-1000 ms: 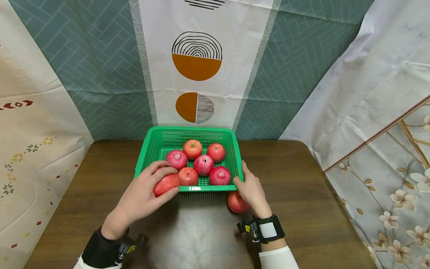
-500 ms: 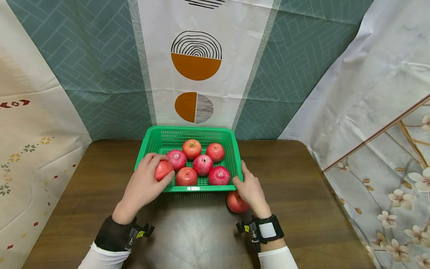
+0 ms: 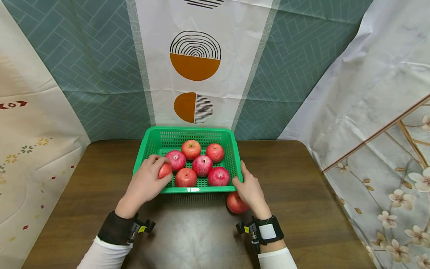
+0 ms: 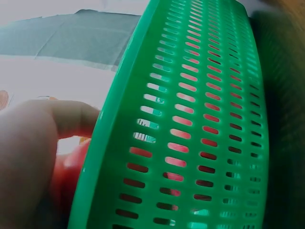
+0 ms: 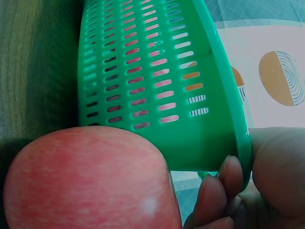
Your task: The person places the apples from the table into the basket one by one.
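A green slotted plastic basket stands on the table with several red apples inside, such as one apple near its front wall. My left hand reaches over the basket's front left corner, its fingers and thumb curled round an apple inside the rim. At the front right corner my right hand pinches the rim between thumb and fingers, as the right wrist view also shows. Just outside that corner, beneath the right hand, one more apple lies on the table, partly hidden by the hand.
The brown wooden table extends to both sides of the basket. Behind it hangs a patterned cloth, close to the basket's back wall. Floral sheets hang at the right, and a cream cloth at the left.
My left hand has carried its apple from over the front rim back and into the basket's left front part, lowering it there. The right hand has stayed on the rim.
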`<move>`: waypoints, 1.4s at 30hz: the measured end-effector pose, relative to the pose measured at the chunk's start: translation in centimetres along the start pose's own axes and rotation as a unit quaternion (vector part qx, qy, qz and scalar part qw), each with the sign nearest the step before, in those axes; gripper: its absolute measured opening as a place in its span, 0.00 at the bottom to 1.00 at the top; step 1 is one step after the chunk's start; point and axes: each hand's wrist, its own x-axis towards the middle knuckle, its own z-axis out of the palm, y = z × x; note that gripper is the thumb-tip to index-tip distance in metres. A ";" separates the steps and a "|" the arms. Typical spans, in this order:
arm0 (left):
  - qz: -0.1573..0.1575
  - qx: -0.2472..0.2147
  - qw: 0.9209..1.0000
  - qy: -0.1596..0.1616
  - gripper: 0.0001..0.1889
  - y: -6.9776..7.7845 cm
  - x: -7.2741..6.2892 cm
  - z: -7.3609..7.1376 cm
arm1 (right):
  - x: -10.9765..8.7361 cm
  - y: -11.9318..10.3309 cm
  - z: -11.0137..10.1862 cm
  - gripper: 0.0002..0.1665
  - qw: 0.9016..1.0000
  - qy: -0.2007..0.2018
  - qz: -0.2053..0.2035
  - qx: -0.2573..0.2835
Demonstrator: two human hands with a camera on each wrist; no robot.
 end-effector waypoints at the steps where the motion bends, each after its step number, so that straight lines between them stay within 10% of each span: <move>1: -0.004 0.003 1.000 -0.012 0.20 0.0 0.0 0.0 | 0.0 0.0 0.0 0.46 1.000 0.000 -0.001 -0.002; 22: -0.060 0.048 0.982 -0.172 0.20 -0.2 1.0 0.7 | 0.1 0.2 0.2 0.47 1.000 0.000 -0.009 0.012; 42: -0.062 0.059 0.977 -0.196 0.20 0.1 1.0 0.6 | 0.2 0.1 0.2 0.46 1.000 0.003 -0.002 0.021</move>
